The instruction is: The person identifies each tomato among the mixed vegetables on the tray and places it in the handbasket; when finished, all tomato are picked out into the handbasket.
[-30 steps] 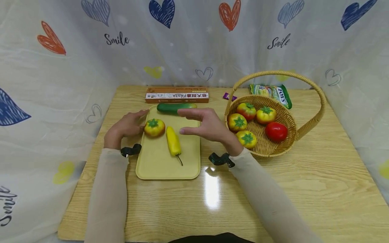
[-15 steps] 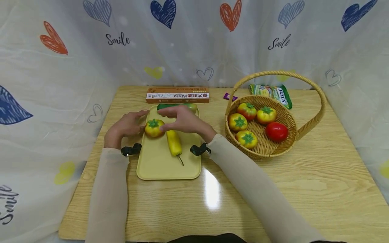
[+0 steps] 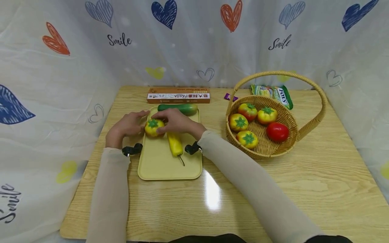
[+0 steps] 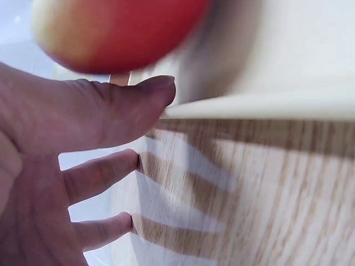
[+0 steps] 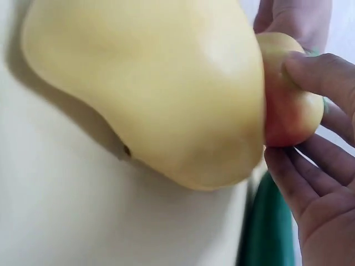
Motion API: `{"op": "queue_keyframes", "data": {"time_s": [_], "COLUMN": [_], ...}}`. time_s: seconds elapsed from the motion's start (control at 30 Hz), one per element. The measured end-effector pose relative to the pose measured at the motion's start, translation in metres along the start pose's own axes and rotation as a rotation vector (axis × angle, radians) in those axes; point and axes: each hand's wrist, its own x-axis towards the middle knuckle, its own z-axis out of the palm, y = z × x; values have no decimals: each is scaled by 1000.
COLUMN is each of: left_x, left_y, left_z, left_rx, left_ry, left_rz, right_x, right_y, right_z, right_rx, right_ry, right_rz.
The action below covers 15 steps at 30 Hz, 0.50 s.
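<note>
A yellow-red tomato (image 3: 153, 128) with a green leafy top sits at the left of the pale yellow tray (image 3: 165, 170). My right hand (image 3: 177, 122) pinches it; in the right wrist view the thumb lies on one side of the tomato (image 5: 288, 105) and the fingers on the other. My left hand (image 3: 127, 125) is at the tray's left edge, its thumb (image 4: 138, 108) by the rim and its other fingers spread over the table. A yellow pepper (image 3: 175, 145) lies beside the tomato, partly under my right hand. Behind them is a green cucumber (image 3: 185, 109).
To the right stands a wicker basket (image 3: 264, 153) with a tall handle, holding several yellow-red tomatoes and a red one (image 3: 278, 132). A pasta box (image 3: 178, 96), a small purple packet (image 3: 231, 97) and a green snack bag (image 3: 282, 96) lie along the back.
My right hand has moved left across the tray, over the pepper, and taken hold of the tomato. The left hand has stayed at the tray's edge.
</note>
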Motion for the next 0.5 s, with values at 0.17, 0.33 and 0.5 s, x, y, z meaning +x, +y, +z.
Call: {"op": "queue_keyframes", "data": {"time_s": [0.17,0.33,0.5], "left_x": [1,1,3], "left_y": [-1,-2,-3], "left_z": [1,1,1], "left_rx": [-8,-3,21], "left_ry": [-9,-12,-17], "left_rz": [-10,5,21], "right_x": [-27,-77,-143], "right_y": [-7,-13,-13], "right_z": [-8,-25,-46], "right_rx": [77,207,300], "right_ry": [78,178,254], "right_rz": [-12,-56,-9]}}
